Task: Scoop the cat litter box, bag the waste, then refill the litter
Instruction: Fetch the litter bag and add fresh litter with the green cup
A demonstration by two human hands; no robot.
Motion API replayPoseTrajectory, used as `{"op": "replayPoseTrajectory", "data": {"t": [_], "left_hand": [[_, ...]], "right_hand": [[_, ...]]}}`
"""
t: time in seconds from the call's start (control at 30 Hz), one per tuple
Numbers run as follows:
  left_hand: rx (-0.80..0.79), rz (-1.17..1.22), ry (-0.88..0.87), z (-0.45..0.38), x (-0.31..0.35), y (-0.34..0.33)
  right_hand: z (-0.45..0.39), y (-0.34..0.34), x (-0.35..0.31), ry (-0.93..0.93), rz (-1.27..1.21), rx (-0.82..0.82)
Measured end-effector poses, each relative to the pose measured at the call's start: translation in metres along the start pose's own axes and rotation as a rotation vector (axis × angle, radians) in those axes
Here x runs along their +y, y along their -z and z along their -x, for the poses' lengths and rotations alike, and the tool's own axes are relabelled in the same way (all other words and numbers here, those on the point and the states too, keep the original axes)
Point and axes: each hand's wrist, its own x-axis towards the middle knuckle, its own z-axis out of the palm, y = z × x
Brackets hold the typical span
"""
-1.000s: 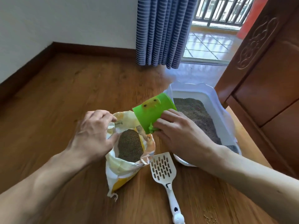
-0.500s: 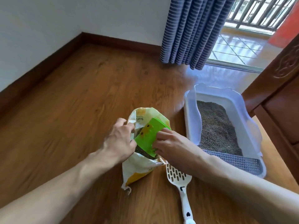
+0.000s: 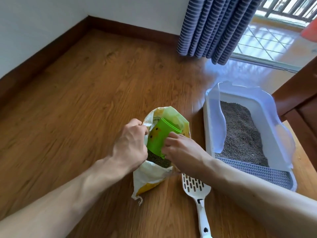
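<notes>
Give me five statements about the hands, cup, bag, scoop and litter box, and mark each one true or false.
1. The right hand holds the green cup inside the litter bag. True.
2. The left hand rests flat on the floor. False: it grips the bag's rim.
3. The white scoop lies inside the litter box. False: it lies on the floor beside the bag.
4. The litter box holds grey litter. True.
5. The bag lies on the box's right. False: it is on its left.
</notes>
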Motion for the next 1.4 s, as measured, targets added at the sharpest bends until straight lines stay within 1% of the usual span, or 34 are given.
{"op": "replayPoseTrajectory", "data": {"t": [0.17,0.33,0.43,0.57,0.73,0.8,0.87,0.97,1.03,1.13,1.23,1.33,1.4], "left_hand": [[-0.007,0.014,-0.045,0.002,0.003,-0.002],[-0.025,0.009,-0.090,0.004,0.006,-0.011],[-0.025,0.006,-0.095,0.001,0.005,-0.015],[-0.009,0.012,-0.077,-0.003,0.001,-0.016],[0.014,0.042,-0.051,-0.003,0.001,-0.014],[0.015,0.047,-0.058,-0.001,0.002,-0.014],[0.015,0.048,-0.052,0.000,0.001,-0.015],[0.007,0.046,-0.036,0.000,0.000,-0.015],[0.004,0.041,-0.033,0.001,0.001,-0.015],[0.020,0.028,-0.031,0.000,0.003,-0.013],[0.029,0.013,-0.036,0.000,0.003,-0.011],[0.028,0.008,-0.052,0.002,0.003,-0.011],[0.029,0.008,-0.054,0.003,0.003,-0.011]], "right_hand": [[-0.005,-0.001,-0.005,-0.088,0.059,-0.137],[-0.022,-0.004,-0.010,-0.163,0.200,-0.270],[-0.030,-0.009,-0.007,-0.193,0.205,-0.358],[-0.038,-0.001,-0.004,-0.146,0.228,-0.466],[-0.048,0.014,-0.007,-0.049,0.199,-0.590],[-0.045,0.021,-0.006,-0.027,0.166,-0.634],[-0.040,0.026,-0.002,-0.020,0.058,-0.654],[-0.028,0.023,-0.003,-0.065,-0.278,-0.627],[-0.020,0.015,-0.009,-0.120,-0.434,-0.576],[-0.012,0.008,-0.010,-0.292,-0.647,-0.431],[-0.004,0.005,-0.008,-0.499,-0.790,-0.263],[0.010,0.004,-0.007,-0.658,-0.969,-0.106],[0.020,0.006,-0.007,-0.753,-1.111,0.037]]}}
